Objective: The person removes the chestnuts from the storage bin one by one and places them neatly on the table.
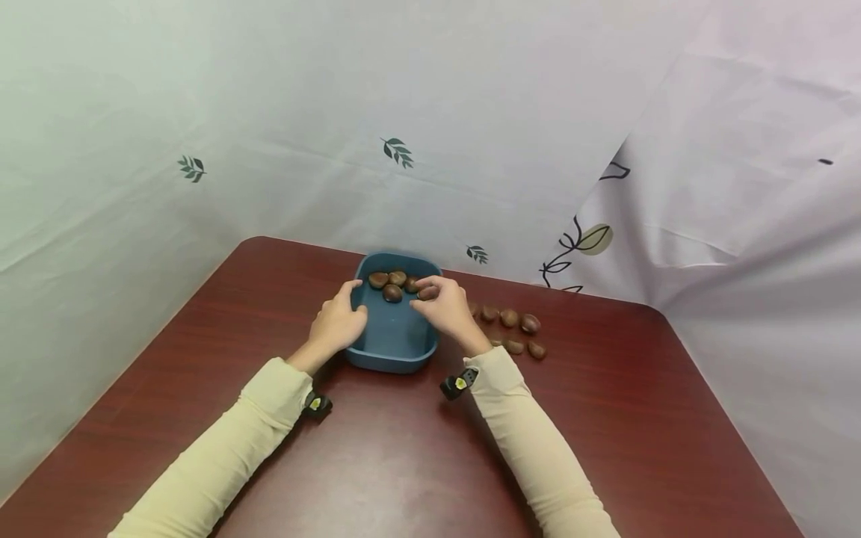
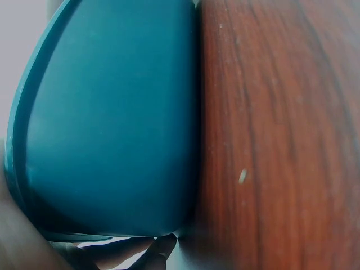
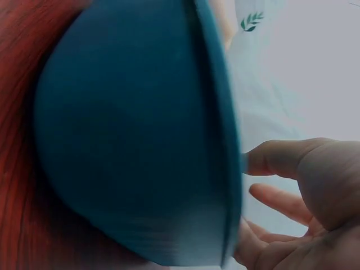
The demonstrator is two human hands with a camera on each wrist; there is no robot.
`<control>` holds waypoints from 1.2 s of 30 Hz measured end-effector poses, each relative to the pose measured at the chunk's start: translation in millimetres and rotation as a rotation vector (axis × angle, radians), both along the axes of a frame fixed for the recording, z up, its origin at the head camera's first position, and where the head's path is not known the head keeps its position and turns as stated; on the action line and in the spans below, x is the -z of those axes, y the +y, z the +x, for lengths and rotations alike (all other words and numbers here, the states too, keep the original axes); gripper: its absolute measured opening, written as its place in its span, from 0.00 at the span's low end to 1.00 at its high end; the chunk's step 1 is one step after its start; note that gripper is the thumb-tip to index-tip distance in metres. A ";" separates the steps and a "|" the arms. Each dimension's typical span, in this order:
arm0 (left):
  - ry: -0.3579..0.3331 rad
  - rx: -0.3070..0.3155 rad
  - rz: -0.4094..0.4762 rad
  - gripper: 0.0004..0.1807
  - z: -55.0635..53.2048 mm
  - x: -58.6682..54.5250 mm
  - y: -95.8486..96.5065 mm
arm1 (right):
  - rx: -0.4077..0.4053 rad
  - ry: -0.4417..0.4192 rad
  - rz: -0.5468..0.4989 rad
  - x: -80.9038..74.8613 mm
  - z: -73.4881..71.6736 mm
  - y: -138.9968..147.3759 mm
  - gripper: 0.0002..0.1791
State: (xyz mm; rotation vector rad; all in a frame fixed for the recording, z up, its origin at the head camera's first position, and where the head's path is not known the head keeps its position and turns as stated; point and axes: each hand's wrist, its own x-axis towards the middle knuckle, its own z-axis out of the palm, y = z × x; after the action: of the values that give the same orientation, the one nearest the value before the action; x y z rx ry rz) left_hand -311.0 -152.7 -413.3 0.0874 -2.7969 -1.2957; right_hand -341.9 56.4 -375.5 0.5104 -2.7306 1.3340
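A blue rectangular container (image 1: 393,340) stands on the table, several brown chestnuts (image 1: 392,293) lying in its far part. My left hand (image 1: 336,321) grips its left wall, thumb over the rim. In the left wrist view the container's outer wall (image 2: 112,124) fills much of the picture, with fingers (image 2: 160,247) at its far end. Over the right rim, my right hand (image 1: 447,306) pinches one chestnut (image 1: 427,293) between thumb and fingers inside the container. The right wrist view shows that hand (image 3: 304,197) beyond the container's rim (image 3: 228,140), which hides the chestnut.
More chestnuts (image 1: 509,318) lie in two rows on the table right of the container, partly behind my right hand. The dark red wooden table (image 1: 403,448) meets a pale curtain (image 1: 430,112) with leaf prints along its back and sides.
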 end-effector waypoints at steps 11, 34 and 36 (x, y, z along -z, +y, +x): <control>-0.011 -0.004 0.000 0.32 0.7 -1.1 4.4 | -0.018 0.007 0.052 7.0 -11.3 -16.6 0.18; -0.013 -0.009 0.009 0.32 1.5 -4.8 3.1 | -0.068 -0.029 0.212 21.9 -27.6 -47.1 0.29; -0.015 -0.006 0.010 0.32 1.9 -4.8 2.6 | -0.094 -0.042 0.248 23.9 -28.8 -47.7 0.31</control>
State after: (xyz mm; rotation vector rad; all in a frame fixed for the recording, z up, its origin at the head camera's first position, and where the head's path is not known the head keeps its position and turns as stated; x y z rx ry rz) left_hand -309.2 -150.1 -408.5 0.1071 -2.8009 -1.3126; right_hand -370.7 8.8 -399.4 0.6409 -2.9594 1.0374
